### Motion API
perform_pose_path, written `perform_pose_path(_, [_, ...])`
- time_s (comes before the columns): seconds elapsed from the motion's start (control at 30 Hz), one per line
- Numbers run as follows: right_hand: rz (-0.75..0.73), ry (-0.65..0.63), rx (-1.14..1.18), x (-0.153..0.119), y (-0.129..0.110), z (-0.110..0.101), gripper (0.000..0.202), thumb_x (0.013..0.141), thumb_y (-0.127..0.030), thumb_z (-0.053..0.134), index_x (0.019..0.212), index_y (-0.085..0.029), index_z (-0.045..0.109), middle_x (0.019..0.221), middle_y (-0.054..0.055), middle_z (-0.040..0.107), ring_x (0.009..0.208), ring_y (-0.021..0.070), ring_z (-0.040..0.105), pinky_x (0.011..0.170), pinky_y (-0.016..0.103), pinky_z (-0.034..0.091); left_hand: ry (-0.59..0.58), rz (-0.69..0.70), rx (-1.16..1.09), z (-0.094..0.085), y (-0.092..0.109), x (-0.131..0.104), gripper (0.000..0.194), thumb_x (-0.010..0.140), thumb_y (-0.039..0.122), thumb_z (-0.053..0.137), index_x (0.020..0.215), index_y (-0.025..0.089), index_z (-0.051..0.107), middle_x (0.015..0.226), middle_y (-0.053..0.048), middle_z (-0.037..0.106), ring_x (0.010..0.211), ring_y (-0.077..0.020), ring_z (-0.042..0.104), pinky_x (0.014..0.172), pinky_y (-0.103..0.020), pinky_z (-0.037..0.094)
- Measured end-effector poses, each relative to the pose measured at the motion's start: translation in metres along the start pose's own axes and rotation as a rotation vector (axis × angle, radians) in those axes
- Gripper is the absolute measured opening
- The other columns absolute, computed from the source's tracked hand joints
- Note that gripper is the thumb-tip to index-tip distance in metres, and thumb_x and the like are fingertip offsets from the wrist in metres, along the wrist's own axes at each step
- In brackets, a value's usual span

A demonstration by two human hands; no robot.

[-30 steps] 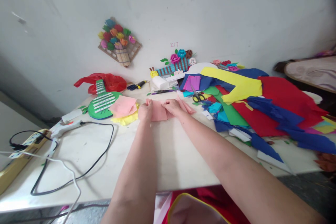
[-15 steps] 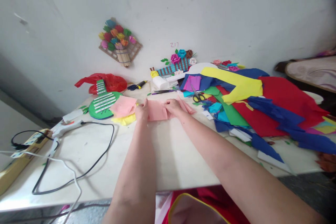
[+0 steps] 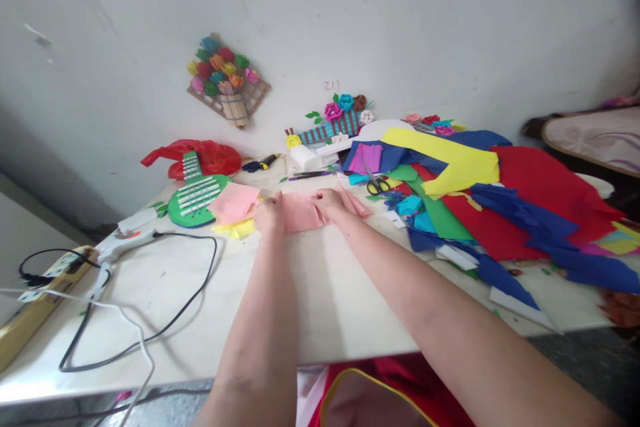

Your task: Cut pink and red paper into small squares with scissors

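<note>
two hands, left (image 3: 269,213) and right (image 3: 329,203), pinch the pink crepe paper (image 3: 303,212) at frame centre. it looks light, limp and easily torn, best held near opposite edges.

Open tabletop (image 3: 345,300) between black cord (image 3: 189,310) and blue scraps (image 3: 507,277), forearms (image 3: 265,320) across it

The fingers of the left hand (image 3: 269,213) hid one edge of the pink paper (image 3: 302,212); well to their left, the picture's edge cut off a yellow power strip (image 3: 31,317).
</note>
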State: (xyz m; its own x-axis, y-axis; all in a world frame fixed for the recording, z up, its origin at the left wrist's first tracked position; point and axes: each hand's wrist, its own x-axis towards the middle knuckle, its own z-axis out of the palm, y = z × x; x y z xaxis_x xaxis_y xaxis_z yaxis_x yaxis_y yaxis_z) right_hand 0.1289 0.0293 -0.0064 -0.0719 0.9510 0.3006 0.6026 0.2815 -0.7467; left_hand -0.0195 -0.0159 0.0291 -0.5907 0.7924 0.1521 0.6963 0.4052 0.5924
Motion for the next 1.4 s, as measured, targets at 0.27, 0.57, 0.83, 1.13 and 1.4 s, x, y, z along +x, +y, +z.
perform_pose_path(0.27, [-0.019,-0.039,-0.140,-0.002,-0.003,-0.001,0.023,0.078,-0.028,0.061,0.058,-0.017,0.060,0.057,-0.002,0.056,0.057,0.0105,0.046,0.052,0.023,0.025,-0.007,-0.061,0.046,0.000,0.001,-0.002,0.046,0.089,0.050,0.041,0.099,0.016,0.070,0.109,-0.021,0.066,0.104,-0.0347,0.062,0.084,-0.045,0.047])
perform_pose_path(0.57, [-0.014,-0.087,-0.321,-0.001,-0.008,-0.001,0.020,0.082,-0.033,0.061,0.076,-0.018,0.073,0.081,0.006,0.072,0.071,0.0155,0.060,0.056,0.025,0.032,-0.028,-0.094,0.090,-0.001,0.004,-0.006,0.046,0.090,0.046,0.042,0.105,0.012,0.069,0.114,-0.023,0.064,0.107,-0.0356,0.061,0.083,-0.045,0.048])
perform_pose_path(0.83, [0.019,-0.095,-0.331,-0.005,-0.012,-0.002,0.016,0.080,-0.031,0.064,0.087,-0.020,0.073,0.094,0.005,0.072,0.083,0.0153,0.064,0.066,0.022,0.042,-0.056,-0.142,0.146,-0.003,0.007,-0.007,0.048,0.090,0.046,0.042,0.110,0.012,0.067,0.118,-0.021,0.063,0.107,-0.0320,0.062,0.085,-0.042,0.049])
perform_pose_path(1.13, [-0.074,0.008,-0.215,0.001,0.000,0.004,0.016,0.082,-0.017,0.056,0.089,-0.017,0.070,0.097,0.005,0.069,0.091,0.0151,0.062,0.081,0.022,0.045,-0.077,-0.130,0.162,-0.004,0.007,-0.008,0.048,0.091,0.045,0.041,0.114,0.011,0.066,0.122,-0.021,0.062,0.109,-0.0326,0.060,0.086,-0.042,0.049])
perform_pose_path(1.4, [-0.304,0.029,-0.294,-0.016,-0.025,-0.008,0.025,0.089,-0.018,0.045,0.103,-0.016,0.066,0.115,0.010,0.060,0.105,0.0192,0.056,0.087,0.028,0.044,-0.072,-0.122,0.174,-0.003,0.007,-0.007,0.047,0.092,0.044,0.040,0.114,0.011,0.066,0.121,-0.021,0.062,0.110,-0.0320,0.060,0.085,-0.041,0.049])
